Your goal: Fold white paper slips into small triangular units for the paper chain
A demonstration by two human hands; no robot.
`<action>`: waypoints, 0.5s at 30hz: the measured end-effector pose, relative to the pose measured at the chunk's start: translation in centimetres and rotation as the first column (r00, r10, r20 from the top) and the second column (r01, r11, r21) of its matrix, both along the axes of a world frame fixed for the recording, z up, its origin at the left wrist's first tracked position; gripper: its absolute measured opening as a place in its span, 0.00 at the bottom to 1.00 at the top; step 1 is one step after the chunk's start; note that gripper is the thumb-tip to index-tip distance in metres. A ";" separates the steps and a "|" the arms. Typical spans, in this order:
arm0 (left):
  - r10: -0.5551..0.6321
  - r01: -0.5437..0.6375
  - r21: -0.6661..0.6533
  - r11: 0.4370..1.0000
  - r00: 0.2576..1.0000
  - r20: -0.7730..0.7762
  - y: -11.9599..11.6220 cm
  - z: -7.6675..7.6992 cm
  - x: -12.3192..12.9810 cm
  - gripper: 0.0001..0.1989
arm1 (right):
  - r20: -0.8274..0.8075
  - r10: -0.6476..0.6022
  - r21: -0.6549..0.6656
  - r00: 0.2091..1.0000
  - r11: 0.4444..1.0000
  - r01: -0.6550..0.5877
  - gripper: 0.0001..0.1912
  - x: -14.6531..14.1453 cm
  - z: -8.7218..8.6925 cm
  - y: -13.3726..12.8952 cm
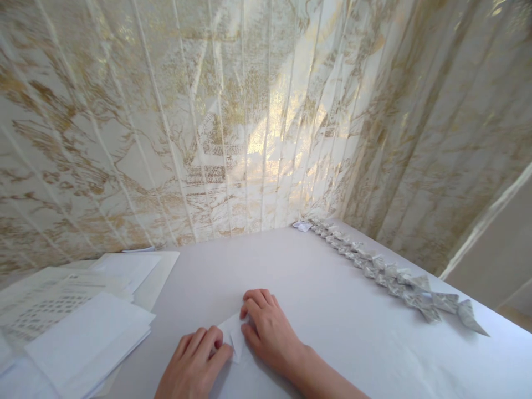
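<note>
Pressing a small paper flat

Pressing down at the lower middle of the frame, our left hand (pixel 195 363) and right hand (pixel 270 330) lie flat, fingers together, on a small white folded paper (pixel 233 335) on the table (pixel 332 332). Paper sheets (pixel 83 332) are stacked at lower left; a chain (pixel 390 274) of folded pieces runs along the right.

White table (pixel 332 332) set into a corner closed off by pleated cream curtains (pixel 208 111) with gold landscape print. Daylight glows through the fabric directly behind the table. Right of the table, a plain wall strip (pixel 494 255) shows.
</note>
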State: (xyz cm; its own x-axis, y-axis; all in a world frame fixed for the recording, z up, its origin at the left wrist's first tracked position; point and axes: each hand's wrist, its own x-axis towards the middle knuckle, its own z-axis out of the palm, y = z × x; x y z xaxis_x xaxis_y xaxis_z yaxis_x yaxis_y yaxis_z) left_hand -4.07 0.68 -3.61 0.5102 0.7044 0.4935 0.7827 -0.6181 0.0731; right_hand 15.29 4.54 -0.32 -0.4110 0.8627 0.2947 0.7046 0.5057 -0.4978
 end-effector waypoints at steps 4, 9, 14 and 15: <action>0.048 -0.049 -0.032 0.998 0.999 -0.008 -0.1 0.4 -0.6 0.18 | 0.009 -0.001 -0.023 1.000 1.000 0.002 0.09 0.0 0.4 -0.5; 0.054 -0.053 0.018 0.998 0.993 -0.104 -0.4 0.9 -0.7 0.08 | 0.015 -0.079 -0.047 0.997 0.996 0.080 0.11 0.0 0.4 -1.3; 0.033 -0.013 0.168 0.986 0.993 -0.115 -0.3 0.8 -0.7 0.11 | 0.013 -0.088 -0.103 0.996 0.991 0.089 0.14 -0.1 0.7 -2.2; 0.019 0.002 0.189 0.982 0.993 -0.113 -0.2 0.7 -0.8 0.11 | 0.003 -0.078 -0.125 0.997 0.989 0.078 0.14 0.0 0.8 -2.4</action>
State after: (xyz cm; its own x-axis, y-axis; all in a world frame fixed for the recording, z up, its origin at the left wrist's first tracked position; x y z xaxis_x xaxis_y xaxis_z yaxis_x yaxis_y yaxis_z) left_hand -4.84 0.49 -2.93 0.5653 0.6088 0.5566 0.7844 -0.6056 -0.1341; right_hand 15.27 2.19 0.47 -0.3405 0.9222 0.1833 0.7385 0.3830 -0.5549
